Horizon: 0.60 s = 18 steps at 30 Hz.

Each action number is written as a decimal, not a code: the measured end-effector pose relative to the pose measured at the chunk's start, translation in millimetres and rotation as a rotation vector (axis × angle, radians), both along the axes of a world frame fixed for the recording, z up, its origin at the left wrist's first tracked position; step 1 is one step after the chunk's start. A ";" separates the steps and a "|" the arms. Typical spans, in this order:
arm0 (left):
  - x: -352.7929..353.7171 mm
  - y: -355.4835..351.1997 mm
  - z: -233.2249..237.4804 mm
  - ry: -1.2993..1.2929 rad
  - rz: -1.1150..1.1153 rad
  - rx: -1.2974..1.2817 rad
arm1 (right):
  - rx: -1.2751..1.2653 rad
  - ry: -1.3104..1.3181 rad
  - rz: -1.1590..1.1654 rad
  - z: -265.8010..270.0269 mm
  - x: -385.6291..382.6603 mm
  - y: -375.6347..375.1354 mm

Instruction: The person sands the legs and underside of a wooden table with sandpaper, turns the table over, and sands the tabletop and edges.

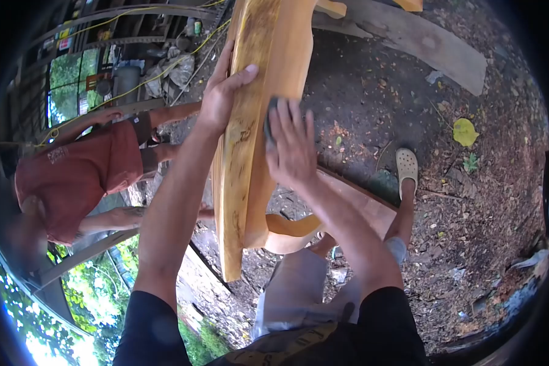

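A long, honey-coloured wooden furniture piece (250, 152) with a curved leg (290, 235) stretches up the middle of the view. My left hand (224, 91) grips its left edge near the top, thumb lying on the face and the other fingers mostly hidden behind. Against the right side of the wood, my right hand (291, 143) presses a dark grey sanding pad (271, 116). The fingers lie over the pad and cover most of it.
At left stands another person in a red shirt (91, 161), one hand near the wood's far side. A plank (421, 39) lies on the leaf-strewn dirt at upper right. My foot in a beige clog (407, 165) is at right. A yellow cord (146, 76) crosses upper left.
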<state>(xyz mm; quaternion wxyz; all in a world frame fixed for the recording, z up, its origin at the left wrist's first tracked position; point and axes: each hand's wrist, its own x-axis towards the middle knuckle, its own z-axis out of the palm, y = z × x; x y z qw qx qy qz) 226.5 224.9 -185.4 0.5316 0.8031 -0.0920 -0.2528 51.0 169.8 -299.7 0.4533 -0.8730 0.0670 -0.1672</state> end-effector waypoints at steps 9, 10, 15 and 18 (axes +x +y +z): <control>-1.8 -1.0 7.2 0.043 -0.015 -0.005 | 0.086 0.059 0.495 -2.7 -202.3 181.5; 2.5 0.9 4.8 0.029 -0.026 -0.010 | 0.102 0.071 0.496 -4.5 -199.4 176.9; 7.9 8.7 0.6 -0.008 -0.050 -0.014 | -0.005 0.061 0.134 -4.5 -70.5 88.9; 0.2 0.4 7.5 0.013 -0.060 0.002 | 0.032 0.174 0.254 20.4 -78.1 100.1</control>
